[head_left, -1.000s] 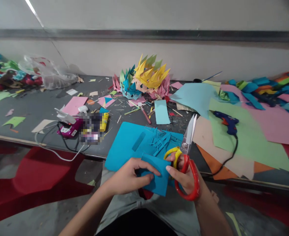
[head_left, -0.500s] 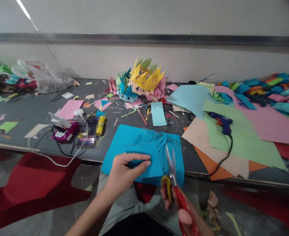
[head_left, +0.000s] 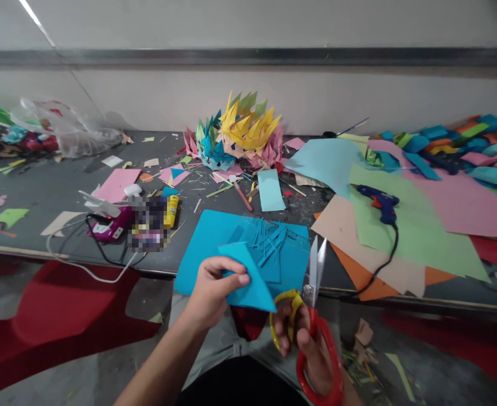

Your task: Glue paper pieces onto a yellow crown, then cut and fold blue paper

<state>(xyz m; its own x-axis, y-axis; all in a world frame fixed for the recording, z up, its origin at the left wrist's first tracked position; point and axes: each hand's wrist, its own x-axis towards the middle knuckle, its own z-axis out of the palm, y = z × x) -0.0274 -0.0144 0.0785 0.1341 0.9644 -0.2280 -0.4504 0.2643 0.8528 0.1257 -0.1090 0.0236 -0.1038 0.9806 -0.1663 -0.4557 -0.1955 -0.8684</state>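
My left hand (head_left: 210,287) pinches a folded blue paper piece (head_left: 248,279), held up over the table's near edge. My right hand (head_left: 303,344) grips red and yellow scissors (head_left: 311,316) through the handles, with the blades slightly apart and pointing up, just right of the blue piece. Behind them a large blue sheet (head_left: 214,237) lies on the table with several thin blue strips (head_left: 273,242) on it.
A spiky paper model (head_left: 240,132) stands at the back. A blue glue gun (head_left: 379,200) with a black cord lies on green and pink sheets (head_left: 421,225) at the right. A glue bottle (head_left: 172,208), a purple device (head_left: 110,225) and cables sit left. Scraps litter the dark table (head_left: 53,192).
My left hand has turned the blue piece so a corner points down-right. The scissors swung from a raised position down, then back up with the blades slightly apart beside the paper.
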